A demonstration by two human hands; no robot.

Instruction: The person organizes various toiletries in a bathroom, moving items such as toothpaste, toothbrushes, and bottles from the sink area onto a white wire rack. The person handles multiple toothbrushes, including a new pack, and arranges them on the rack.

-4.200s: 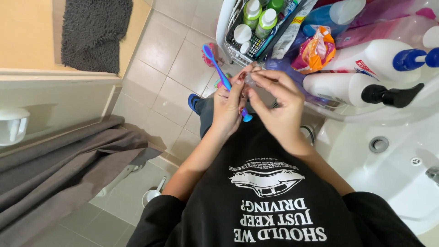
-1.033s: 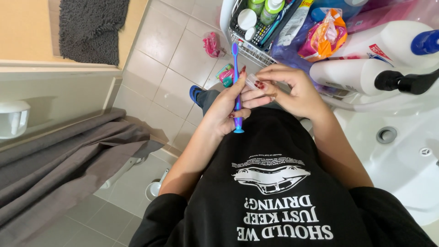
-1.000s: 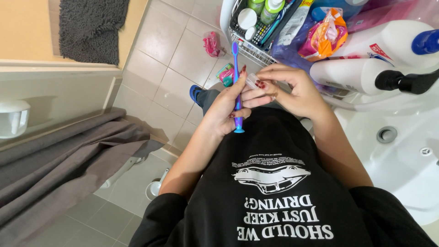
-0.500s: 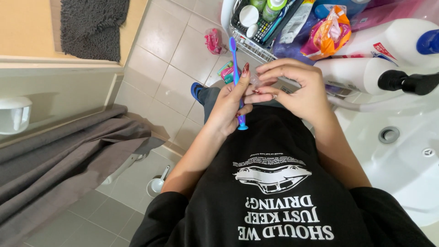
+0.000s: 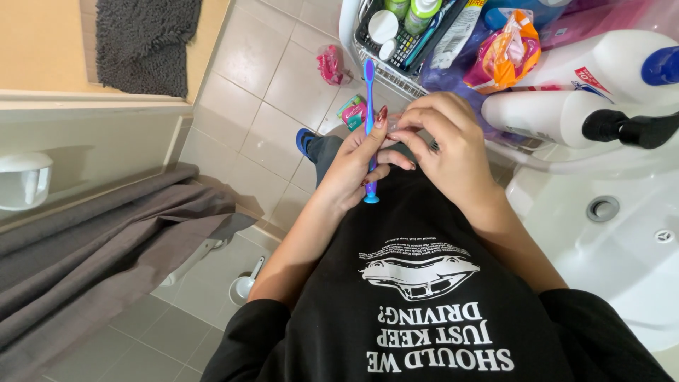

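My left hand (image 5: 357, 166) holds a blue and purple toothbrush (image 5: 368, 88) upright, bristle head up, with its round blue base (image 5: 370, 199) just over my black shirt. My right hand (image 5: 449, 145) meets it from the right. Its fingertips are pinched on a small pale item (image 5: 394, 124) against my left fingertips. What that item is I cannot tell. Both hands hover in front of my chest, near the edge of the white sink (image 5: 622, 262).
A wire basket (image 5: 396, 64) with bottles and tubes sits on the sink's edge. Beside it are an orange packet (image 5: 506, 56) and two white bottles (image 5: 559, 113). A grey curtain (image 5: 92, 240) hangs left. On the tiled floor lie a dark mat (image 5: 145, 35), pink wrappers (image 5: 329, 64) and a white scoop (image 5: 244, 286).
The toothbrush has gone from tilted left to upright in my left hand. Both hands have stayed together, and my right fingers have closed in on the left fingertips.
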